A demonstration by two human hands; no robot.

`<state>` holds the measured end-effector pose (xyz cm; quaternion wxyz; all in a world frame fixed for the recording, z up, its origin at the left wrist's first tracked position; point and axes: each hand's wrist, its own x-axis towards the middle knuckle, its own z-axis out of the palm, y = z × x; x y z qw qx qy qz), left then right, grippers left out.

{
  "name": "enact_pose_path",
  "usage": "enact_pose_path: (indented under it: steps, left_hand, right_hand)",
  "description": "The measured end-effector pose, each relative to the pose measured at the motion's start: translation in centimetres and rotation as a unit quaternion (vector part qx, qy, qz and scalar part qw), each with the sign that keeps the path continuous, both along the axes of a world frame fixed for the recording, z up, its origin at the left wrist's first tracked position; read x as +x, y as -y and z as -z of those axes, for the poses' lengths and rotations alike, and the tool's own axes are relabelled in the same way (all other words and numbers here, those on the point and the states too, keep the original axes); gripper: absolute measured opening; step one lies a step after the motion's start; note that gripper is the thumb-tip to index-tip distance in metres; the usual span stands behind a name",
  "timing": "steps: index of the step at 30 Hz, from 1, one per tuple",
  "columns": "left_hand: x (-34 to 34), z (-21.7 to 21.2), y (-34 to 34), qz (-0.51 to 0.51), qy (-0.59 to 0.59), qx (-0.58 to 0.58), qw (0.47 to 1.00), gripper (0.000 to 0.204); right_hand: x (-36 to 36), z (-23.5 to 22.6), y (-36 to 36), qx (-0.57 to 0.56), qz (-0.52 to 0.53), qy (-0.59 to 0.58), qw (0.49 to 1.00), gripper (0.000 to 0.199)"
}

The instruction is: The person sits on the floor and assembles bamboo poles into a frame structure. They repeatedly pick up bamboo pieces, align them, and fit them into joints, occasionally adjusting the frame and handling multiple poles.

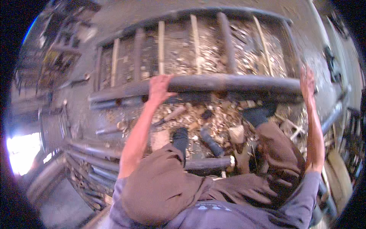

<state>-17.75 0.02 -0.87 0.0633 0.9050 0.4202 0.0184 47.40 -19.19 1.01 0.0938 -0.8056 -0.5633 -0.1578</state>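
Observation:
A ladder-like wooden frame (pixel 244 81) lies across in front of me, with two long rounded rails and dark and pale crosspieces between them. My left hand (pixel 160 87) grips its near rail left of the middle, fingers over the top and thumb out to the right. At the right end of the same rail, my right hand (pixel 307 81) is against the wood with its fingers stretched out. The right fingers are somewhat blurred. Between the rails stand pale slats (pixel 195 44) and darker, thicker bars (pixel 227 44).
Wood chips (pixel 225 116) cover the ground between my legs and inside the frame. A short dark log (pixel 207 163) and a wood block (pixel 236 134) lie close to me. Several poles (pixel 95 150) are stacked at the left. A bright opening (pixel 24 152) shows farther left.

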Motion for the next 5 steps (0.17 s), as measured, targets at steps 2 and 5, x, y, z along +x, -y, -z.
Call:
enact_pose_path:
  steps: [2, 5]
  left_hand:
    - [-1.3, -0.7, 0.6, -0.033, -0.054, 0.006, 0.998, 0.088]
    - [-0.5, 1.3, -0.4, -0.018, 0.011, 0.002, 1.0, 0.088]
  right_hand:
    - [-10.9, -4.0, -3.1, -0.068, -0.042, -0.132, 0.988, 0.041]
    - [-19.3, -3.8, -1.7, -0.095, -0.171, -0.101, 0.975, 0.029]
